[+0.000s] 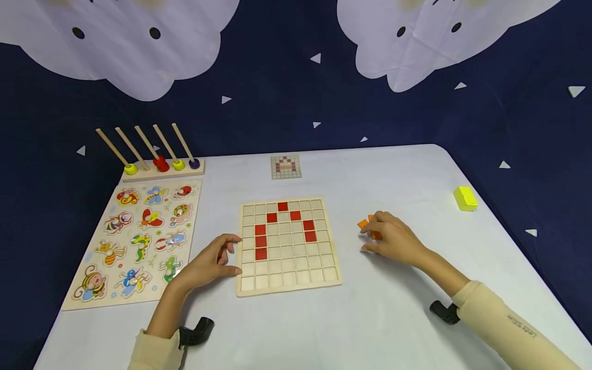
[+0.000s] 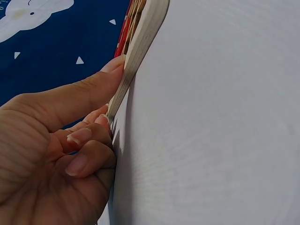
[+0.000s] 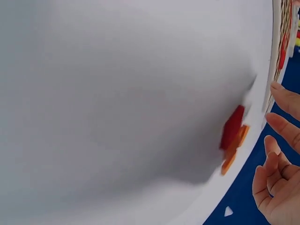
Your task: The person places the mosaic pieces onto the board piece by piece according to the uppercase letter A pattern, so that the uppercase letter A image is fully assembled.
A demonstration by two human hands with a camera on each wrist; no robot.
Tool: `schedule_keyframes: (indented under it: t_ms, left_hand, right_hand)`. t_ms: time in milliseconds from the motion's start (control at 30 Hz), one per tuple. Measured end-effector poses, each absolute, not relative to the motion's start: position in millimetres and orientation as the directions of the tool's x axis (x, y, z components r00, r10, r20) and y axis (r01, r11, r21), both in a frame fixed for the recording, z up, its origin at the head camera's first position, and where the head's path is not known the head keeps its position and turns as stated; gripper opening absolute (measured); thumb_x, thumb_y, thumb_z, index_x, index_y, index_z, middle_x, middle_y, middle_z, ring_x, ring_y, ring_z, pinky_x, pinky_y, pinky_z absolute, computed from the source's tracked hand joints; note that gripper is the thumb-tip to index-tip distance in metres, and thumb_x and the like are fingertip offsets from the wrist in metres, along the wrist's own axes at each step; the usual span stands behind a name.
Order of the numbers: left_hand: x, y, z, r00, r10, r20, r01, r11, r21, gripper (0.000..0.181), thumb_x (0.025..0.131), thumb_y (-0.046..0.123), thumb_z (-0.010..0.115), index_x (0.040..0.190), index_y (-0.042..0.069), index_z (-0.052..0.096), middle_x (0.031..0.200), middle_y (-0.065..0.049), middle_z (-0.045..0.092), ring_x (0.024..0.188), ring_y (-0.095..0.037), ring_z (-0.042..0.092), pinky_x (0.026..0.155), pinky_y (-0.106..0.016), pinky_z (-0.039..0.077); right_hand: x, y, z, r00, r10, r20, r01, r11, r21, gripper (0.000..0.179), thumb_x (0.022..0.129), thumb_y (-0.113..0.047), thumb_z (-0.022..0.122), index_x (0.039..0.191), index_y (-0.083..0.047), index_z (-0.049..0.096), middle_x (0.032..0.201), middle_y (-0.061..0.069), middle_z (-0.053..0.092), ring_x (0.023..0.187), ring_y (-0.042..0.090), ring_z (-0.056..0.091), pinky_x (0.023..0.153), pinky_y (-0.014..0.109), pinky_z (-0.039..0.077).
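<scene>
A square wooden grid board (image 1: 289, 280) lies mid-table, with several red square tiles (image 1: 261, 241) in its cells. My left hand (image 1: 208, 264) touches the board's left edge with thumb and index fingertip; in the left wrist view the thumb (image 2: 89, 96) rests against the wooden rim (image 2: 140, 44) and other fingers are bent. To the right of the board, my right hand (image 1: 395, 239) hovers with parted fingers over a few orange tiles (image 1: 363, 224), partly hidden by it. The right wrist view shows a red tile (image 3: 232, 127) beside orange tiles (image 3: 241, 137), apart from the fingers.
Behind the board lies a small pattern card (image 1: 285, 167). At left are an insect puzzle board (image 1: 134, 241) and a peg stand (image 1: 162, 174) with coloured beads. A yellow block (image 1: 465, 198) sits near the right table edge. Dark cloth with clouds hangs behind.
</scene>
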State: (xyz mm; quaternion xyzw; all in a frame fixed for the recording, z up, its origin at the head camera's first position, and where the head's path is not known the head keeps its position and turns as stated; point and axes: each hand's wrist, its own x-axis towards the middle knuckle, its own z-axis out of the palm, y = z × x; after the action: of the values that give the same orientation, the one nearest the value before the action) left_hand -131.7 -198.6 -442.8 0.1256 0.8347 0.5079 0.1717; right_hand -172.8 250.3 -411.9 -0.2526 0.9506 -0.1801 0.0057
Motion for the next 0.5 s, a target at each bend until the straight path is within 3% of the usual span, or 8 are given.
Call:
schedule_keyframes:
  t_ms: [500]
  left_hand:
    - [-132,-198,-443,-0.911,0.383,-0.155,0.041,0.457,0.888,0.069,0.078,0.007,0.082,0.135,-0.003,0.044,0.103,-0.013,0.043,0.074,-0.013,0.038,0.065,-0.025,0.036]
  right_hand:
    - [-148,288,-421,-0.888,-0.444,0.118,-0.458,0.831,-0.317,0.020,0.075,-0.018,0.086,0.091,-0.010,0.076,0.092,-0.001,0.056,0.085,0.015,0.050,0.075,0.038,0.045]
